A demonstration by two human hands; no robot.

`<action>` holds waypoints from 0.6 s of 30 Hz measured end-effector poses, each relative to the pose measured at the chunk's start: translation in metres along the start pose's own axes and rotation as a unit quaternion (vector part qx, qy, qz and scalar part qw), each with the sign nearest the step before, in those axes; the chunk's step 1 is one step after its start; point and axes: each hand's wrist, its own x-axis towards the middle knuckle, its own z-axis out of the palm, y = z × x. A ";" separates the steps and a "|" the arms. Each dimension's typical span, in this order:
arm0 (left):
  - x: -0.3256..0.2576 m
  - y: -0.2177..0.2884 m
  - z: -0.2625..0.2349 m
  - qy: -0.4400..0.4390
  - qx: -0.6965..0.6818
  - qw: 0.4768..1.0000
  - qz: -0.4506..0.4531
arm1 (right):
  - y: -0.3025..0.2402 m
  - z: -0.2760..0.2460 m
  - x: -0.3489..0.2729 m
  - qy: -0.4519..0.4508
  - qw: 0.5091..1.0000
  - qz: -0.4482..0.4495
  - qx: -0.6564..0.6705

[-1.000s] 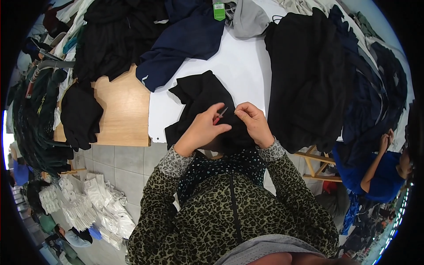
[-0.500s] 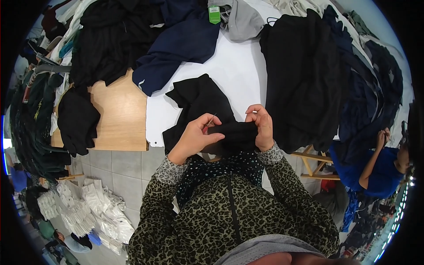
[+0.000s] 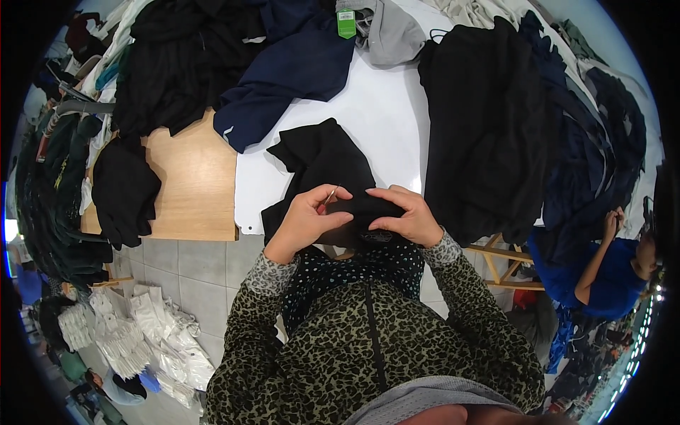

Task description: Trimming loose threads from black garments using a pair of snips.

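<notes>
A black garment (image 3: 329, 157) lies across the white tabletop, its near part raised over the edge between my hands. My left hand (image 3: 301, 221) pinches the left side of this raised cloth with thumb and fingers. Tucked in the same hand is a small cutting tool (image 3: 323, 208), with red on its handle and a thin metal tip; it looks like snips, partly hidden by the fingers. My right hand (image 3: 412, 218) grips the right side of the cloth, thumb below and fingers above. The two hands face each other, a short gap of black fabric between them.
A long black garment (image 3: 478, 127) lies to the right, navy clothing (image 3: 297, 78) and a black heap (image 3: 180, 71) at the back left. Grey cloth (image 3: 393, 39) carries a green tag (image 3: 346, 23). White packets (image 3: 166, 333) are on the floor; a blue-sleeved person (image 3: 591, 262) sits right.
My right hand has moved left along the cloth, closer to my left hand, and its raised fingers have come down onto the fabric. The left hand stays nearly in place.
</notes>
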 end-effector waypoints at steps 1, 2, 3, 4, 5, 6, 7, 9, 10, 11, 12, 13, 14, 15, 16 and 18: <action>0.000 0.000 0.000 -0.001 0.000 1.000 0.000 | 0.000 -0.002 -0.001 -0.008 1.000 0.023 -0.008; 0.000 0.000 0.001 -0.001 0.004 1.000 -0.006 | 0.001 -0.003 -0.001 -0.016 0.999 0.046 -0.016; -0.001 0.000 0.001 0.000 0.007 1.000 -0.012 | 0.002 -0.004 -0.001 -0.015 0.999 0.046 -0.016; -0.001 -0.001 0.002 -0.001 0.008 1.000 -0.011 | 0.004 -0.004 -0.001 -0.002 0.999 0.045 -0.014; -0.001 -0.003 0.002 -0.003 0.008 1.000 -0.008 | 0.006 -0.003 -0.002 0.010 0.999 0.044 -0.011; -0.001 -0.004 0.002 -0.005 0.007 1.000 -0.006 | 0.007 -0.003 -0.002 0.011 0.999 0.044 -0.011; -0.001 -0.004 0.002 -0.007 0.008 1.000 -0.006 | 0.008 -0.002 -0.002 0.018 0.999 0.045 -0.005; -0.001 -0.003 0.001 -0.009 0.010 0.999 -0.038 | 0.011 -0.001 -0.004 0.026 0.999 0.048 0.001; -0.001 -0.004 0.000 -0.009 0.011 0.999 -0.038 | 0.014 0.000 -0.005 0.024 0.998 0.051 -0.009; -0.001 -0.004 -0.001 -0.010 0.025 0.999 -0.041 | 0.015 0.001 -0.006 0.021 0.998 0.053 -0.019; -0.002 -0.004 -0.001 -0.010 0.039 0.998 -0.044 | 0.015 0.001 -0.007 0.021 0.998 0.054 -0.018; -0.001 -0.003 -0.001 -0.010 0.039 0.998 -0.045 | 0.015 0.001 -0.007 0.017 0.998 0.052 -0.033; -0.001 -0.002 0.000 -0.008 0.031 0.998 -0.046 | 0.015 0.001 -0.007 0.013 0.997 0.051 -0.048; -0.001 -0.002 0.001 -0.006 0.024 0.999 -0.047 | 0.015 0.001 -0.007 0.012 0.997 0.052 -0.047; -0.001 -0.001 0.001 -0.006 0.024 0.999 -0.048 | 0.013 0.003 -0.007 0.022 0.998 0.051 -0.037; -0.001 -0.001 0.002 -0.005 0.039 0.999 -0.029 | 0.009 0.008 -0.007 0.032 0.998 0.050 -0.026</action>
